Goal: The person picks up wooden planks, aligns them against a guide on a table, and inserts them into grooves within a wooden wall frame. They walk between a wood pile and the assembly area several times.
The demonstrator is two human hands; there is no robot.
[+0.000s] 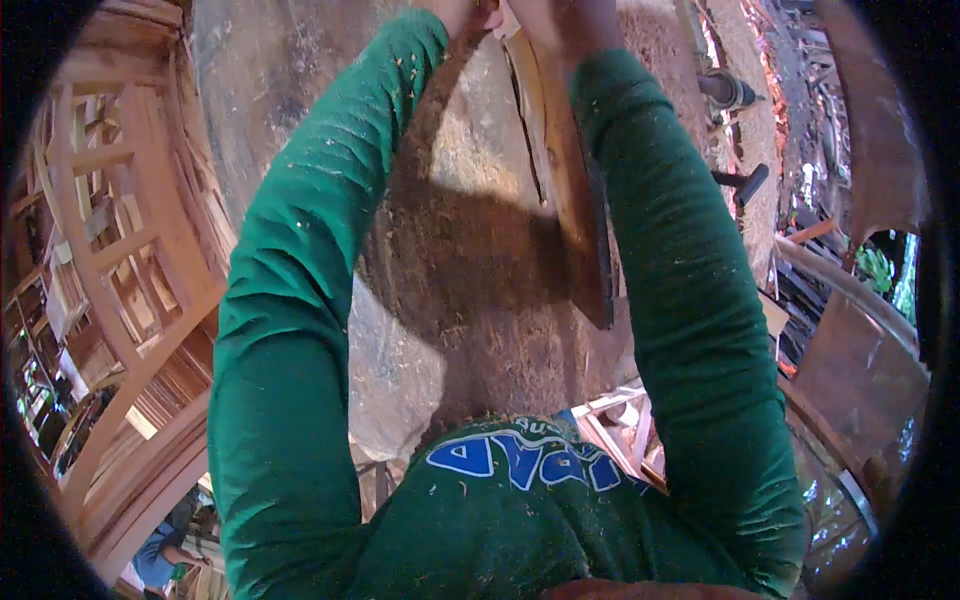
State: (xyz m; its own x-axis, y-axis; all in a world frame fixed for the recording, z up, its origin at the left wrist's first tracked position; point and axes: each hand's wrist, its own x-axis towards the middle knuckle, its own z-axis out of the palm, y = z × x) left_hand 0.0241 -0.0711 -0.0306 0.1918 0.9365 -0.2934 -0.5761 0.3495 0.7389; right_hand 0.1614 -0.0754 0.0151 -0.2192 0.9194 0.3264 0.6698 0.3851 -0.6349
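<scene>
Wood plank [572,190] lies on the dusty workbench [450,270] in the upper middle of the frame, running from the top edge down toward the green shirt [520,520]; wooden frames [120,250] stand stacked at the far left. Left hand [462,12] and right hand [560,18] both reach to the plank's far end at the top edge, cut off there; I cannot tell whether the fingers grip or press flat. It looks like the plank is being held or pushed along; the next push needs both arms steady.

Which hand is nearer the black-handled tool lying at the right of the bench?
Right. The right hand grips the wooden board closer to the black-handled tool; the left hand sits farther left, at the board's top end.
</scene>
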